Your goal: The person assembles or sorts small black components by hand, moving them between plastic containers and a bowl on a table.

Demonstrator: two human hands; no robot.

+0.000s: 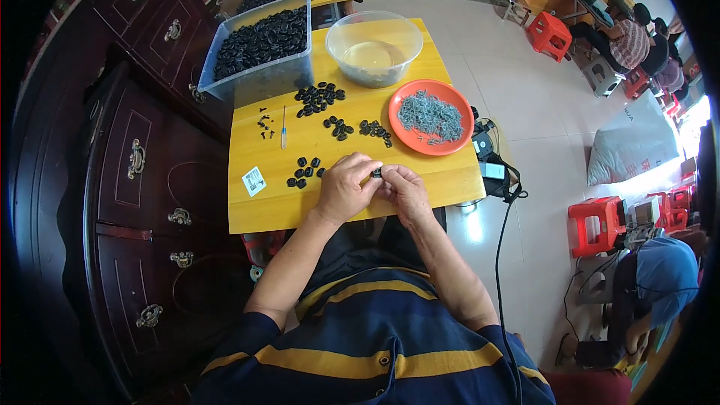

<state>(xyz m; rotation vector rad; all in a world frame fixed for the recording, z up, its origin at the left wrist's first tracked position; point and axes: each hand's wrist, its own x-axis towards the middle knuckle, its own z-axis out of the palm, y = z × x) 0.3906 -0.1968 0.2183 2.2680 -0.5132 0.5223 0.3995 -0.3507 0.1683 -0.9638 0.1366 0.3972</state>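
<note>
Near the front edge of the yellow table (pixel 255 142), my left hand (pixel 345 187) and my right hand (pixel 408 192) meet around a small black part (pixel 376 173). Fingers of both are closed on it and hide most of its shape. Beside my left hand lies a loose group of black oval parts (pixel 302 172). Farther back are more clusters of black parts (pixel 319 98). A thin screwdriver (pixel 283 137) lies left of them, by some tiny black pieces (pixel 265 124). Beyond my right hand, an orange-red plate (pixel 400 135) holds a heap of small silvery pieces (pixel 430 115).
A clear bin (pixel 262 84) full of black parts and a clear plastic bowl (pixel 375 24) stand at the back. A white label card (pixel 254 181) lies left. Dark cabinets (pixel 161 172) flank the table; a black cable (pixel 500 255) hangs right. Other people sit farther right by red stools (pixel 596 225).
</note>
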